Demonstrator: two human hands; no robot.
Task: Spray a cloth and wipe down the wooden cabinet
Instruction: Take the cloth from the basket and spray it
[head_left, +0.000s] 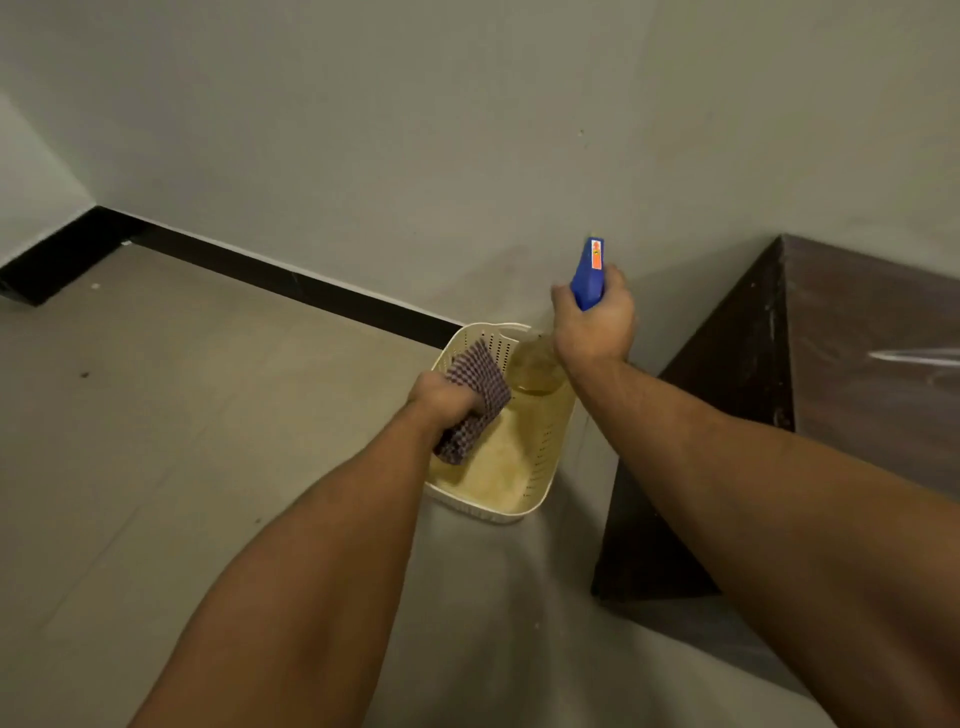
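My left hand (445, 397) grips a purple-and-white checked cloth (475, 382), held over the left side of a cream plastic basket (540, 467). My right hand (595, 325) is wrapped around the neck of a spray bottle; its blue trigger head (589, 275) sticks up above my fingers, and its clear body (537, 369) with yellowish liquid hangs over the basket's far end. The dark wooden cabinet (857, 353) stands at the right against the wall, its top dusty with a pale streak.
The basket sits on a beige tiled floor (156, 441) close to a grey wall (415, 156) with a black skirting strip (291, 283). The cabinet's dark side panel (691, 467) drops to the floor just right of the basket.
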